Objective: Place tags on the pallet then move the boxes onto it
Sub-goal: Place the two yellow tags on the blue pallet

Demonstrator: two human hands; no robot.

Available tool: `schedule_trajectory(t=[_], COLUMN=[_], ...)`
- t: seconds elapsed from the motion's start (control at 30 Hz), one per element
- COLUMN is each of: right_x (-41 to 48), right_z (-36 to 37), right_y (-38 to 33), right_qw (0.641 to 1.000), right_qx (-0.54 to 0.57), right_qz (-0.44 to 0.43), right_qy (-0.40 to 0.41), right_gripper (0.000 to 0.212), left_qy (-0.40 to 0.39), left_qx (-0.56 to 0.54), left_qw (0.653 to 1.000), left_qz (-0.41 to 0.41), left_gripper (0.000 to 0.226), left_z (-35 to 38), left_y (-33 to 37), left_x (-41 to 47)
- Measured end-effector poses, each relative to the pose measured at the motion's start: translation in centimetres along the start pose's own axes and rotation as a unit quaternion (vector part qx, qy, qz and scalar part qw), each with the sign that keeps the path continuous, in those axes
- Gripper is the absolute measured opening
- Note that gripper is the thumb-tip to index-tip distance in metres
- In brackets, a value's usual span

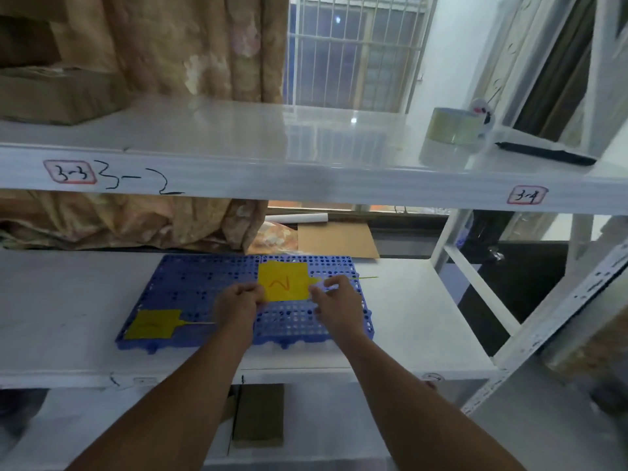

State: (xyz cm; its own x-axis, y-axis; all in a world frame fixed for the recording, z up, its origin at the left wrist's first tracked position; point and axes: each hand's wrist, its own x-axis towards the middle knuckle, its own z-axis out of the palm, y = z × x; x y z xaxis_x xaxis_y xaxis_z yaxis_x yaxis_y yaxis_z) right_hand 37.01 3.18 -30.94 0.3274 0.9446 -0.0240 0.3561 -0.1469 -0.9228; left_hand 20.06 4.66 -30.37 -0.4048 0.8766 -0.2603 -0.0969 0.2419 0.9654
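Blue plastic pallet with holes (pixel 190 283) holds one yellow square tag (pixel 153 323) at its near left corner. Left hand (pixel 238 304) and right hand (pixel 334 300) pinch a second yellow tag (pixel 283 282) at its far middle.

The white middle shelf (pixel 407 317) carries a blue pallet (pixel 190 287), flat and near the front edge. On the upper shelf (pixel 238 130) sit a cardboard box (pixel 57 96) at left, a tape roll (pixel 455 125) and a black pen (pixel 543 154) at right.
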Motion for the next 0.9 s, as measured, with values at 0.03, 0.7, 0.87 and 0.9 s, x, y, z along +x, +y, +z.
schedule_trajectory(t=[0.03,0.7,0.87,0.9], right_x=[0.3,3.5,4.2,4.1], right_z=[0.3,7.8,8.3,8.3], right_y=[0.3,5.5,5.9,6.0], right_qw=[1.000,0.932,0.919,0.916], right_qx=[0.018,-0.353,-0.385,-0.391], right_qz=[0.018,0.004,0.004,0.006], right_qy=[-0.012,-0.089,-0.089,-0.089], right_gripper=[0.023,0.020,0.023,0.025], left_qy=[0.001,0.014,0.006,0.009], left_qx=[0.001,0.429,0.456,0.471], left_qw=[1.000,0.899,0.884,0.876], left_qz=[-0.006,0.086,0.101,0.099], left_gripper=[0.021,0.042,0.044,0.039], left_z=[0.4,2.1,2.8,2.9], left_y=[-0.7,-10.3,-11.2,-11.3], left_x=[0.2,6.3,7.6,7.7])
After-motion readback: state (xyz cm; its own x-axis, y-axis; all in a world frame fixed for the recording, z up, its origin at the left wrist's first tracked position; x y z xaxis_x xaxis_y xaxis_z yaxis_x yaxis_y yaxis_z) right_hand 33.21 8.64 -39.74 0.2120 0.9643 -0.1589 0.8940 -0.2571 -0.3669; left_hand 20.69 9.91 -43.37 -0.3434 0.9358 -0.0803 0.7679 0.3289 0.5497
